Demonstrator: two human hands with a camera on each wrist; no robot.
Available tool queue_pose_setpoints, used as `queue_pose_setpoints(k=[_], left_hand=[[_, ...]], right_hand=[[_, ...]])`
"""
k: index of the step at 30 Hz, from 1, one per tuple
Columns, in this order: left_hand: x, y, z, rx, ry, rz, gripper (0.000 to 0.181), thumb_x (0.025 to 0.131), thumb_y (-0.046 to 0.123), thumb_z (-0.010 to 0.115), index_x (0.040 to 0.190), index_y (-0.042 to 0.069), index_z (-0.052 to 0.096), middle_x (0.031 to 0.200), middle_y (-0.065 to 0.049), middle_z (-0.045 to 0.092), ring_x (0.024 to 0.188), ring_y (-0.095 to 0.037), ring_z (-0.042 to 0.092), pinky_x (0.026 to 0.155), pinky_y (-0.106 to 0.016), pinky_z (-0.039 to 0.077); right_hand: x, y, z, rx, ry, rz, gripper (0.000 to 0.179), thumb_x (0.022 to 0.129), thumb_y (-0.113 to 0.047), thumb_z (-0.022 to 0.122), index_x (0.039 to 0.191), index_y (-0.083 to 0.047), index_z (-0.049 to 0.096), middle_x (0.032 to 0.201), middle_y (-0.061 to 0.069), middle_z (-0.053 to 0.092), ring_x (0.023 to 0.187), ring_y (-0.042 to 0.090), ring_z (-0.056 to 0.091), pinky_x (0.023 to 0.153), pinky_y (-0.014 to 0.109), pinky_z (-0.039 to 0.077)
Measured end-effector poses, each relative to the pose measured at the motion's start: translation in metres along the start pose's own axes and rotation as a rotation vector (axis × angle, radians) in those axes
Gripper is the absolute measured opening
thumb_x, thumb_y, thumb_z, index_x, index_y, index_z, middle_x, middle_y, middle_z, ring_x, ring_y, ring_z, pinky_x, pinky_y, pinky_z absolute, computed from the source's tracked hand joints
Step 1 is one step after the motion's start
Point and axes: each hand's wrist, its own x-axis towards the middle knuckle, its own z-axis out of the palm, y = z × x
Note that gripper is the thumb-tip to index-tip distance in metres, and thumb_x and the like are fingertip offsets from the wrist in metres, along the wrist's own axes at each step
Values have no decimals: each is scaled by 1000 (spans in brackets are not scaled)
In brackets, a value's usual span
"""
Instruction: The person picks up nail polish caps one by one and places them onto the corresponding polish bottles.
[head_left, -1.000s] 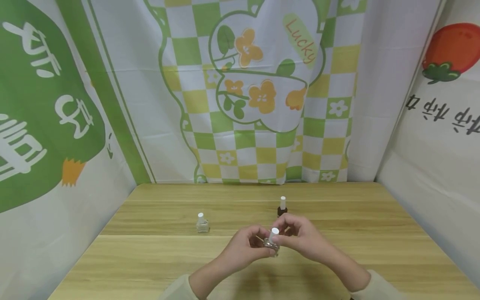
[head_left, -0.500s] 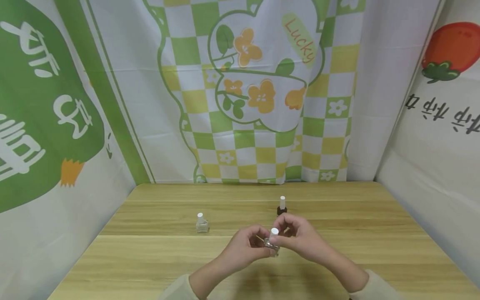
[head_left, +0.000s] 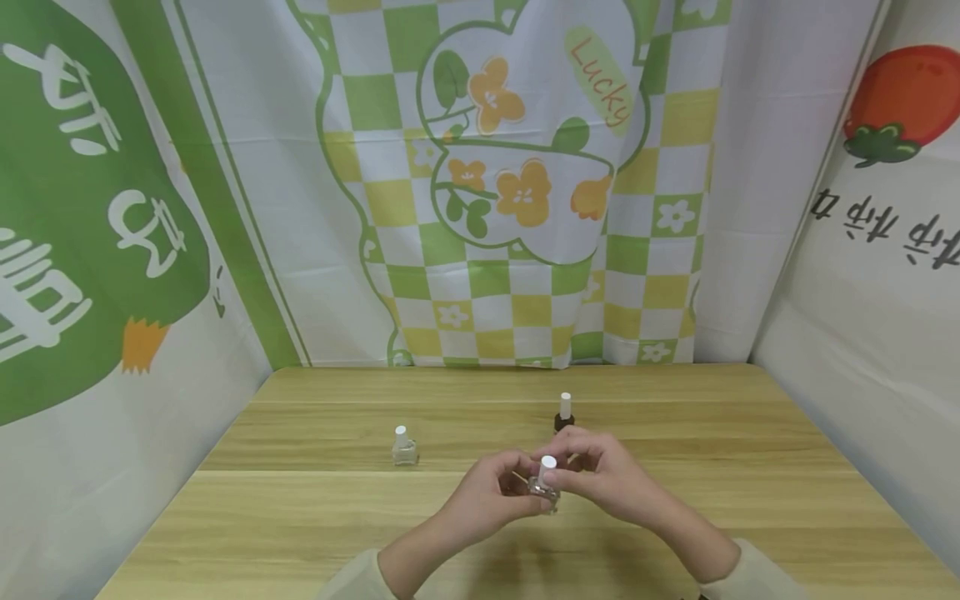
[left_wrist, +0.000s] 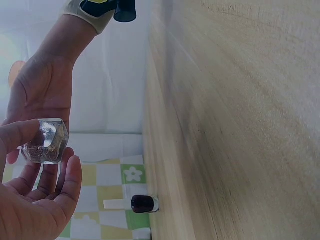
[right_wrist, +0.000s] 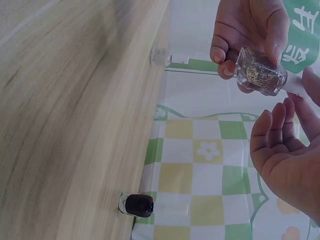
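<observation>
My left hand (head_left: 480,493) holds a small clear glass nail polish bottle (right_wrist: 257,75) with glittery flakes inside, thumb on one side and fingers on the other. Above the table, my right hand (head_left: 618,479) pinches its white cap (head_left: 548,468) between thumb and forefinger. The bottle stands nearly upright, and the cap sits on its neck. Just beyond the right hand is a dark nail polish bottle (head_left: 564,422) with a tall white cap, its base hidden by that hand in the head view. Another nail polish bottle (head_left: 405,453), clear with a white cap, stands to the left.
Everything is over a light wood-grain table (head_left: 300,517). A green and yellow checked curtain (head_left: 480,292) hangs along its back edge. Printed cloth walls (head_left: 847,333) rise on both sides.
My right fingers have shifted around the cap, the forefinger reaching further left behind it. The held bottle stays in about the same place, and the two standing bottles have not moved.
</observation>
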Motion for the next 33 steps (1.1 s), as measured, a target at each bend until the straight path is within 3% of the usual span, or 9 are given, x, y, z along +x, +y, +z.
queue_pose_setpoints(k=[6,18,33], left_hand=[[0,0,0,0,0,-6,23,83,12,75,102,5,64,100,-3,65,85,-19,64,72,-28,55],[-1,-1,0,-6,-8,6,24,83,11,75,104,5,64,98,-3,66,85,-19,64,73,-29,55],[-1,-1,-1,-2,-12,-2,23,84,10,75,104,5,64,98,-3,66,85,-19,64,73,-28,55]], right_hand=[[-1,0,3,-3,31,12,13,89,-7,69,102,-7,73,90,6,63,83,17,58,68,32,52],[-1,-2,10,-7,75,139,13,86,-11,73,91,-5,62,87,7,62,77,18,60,69,31,53],[-1,0,8,-11,82,160,17,85,-13,75,95,-5,63,88,8,62,79,18,58,68,29,52]])
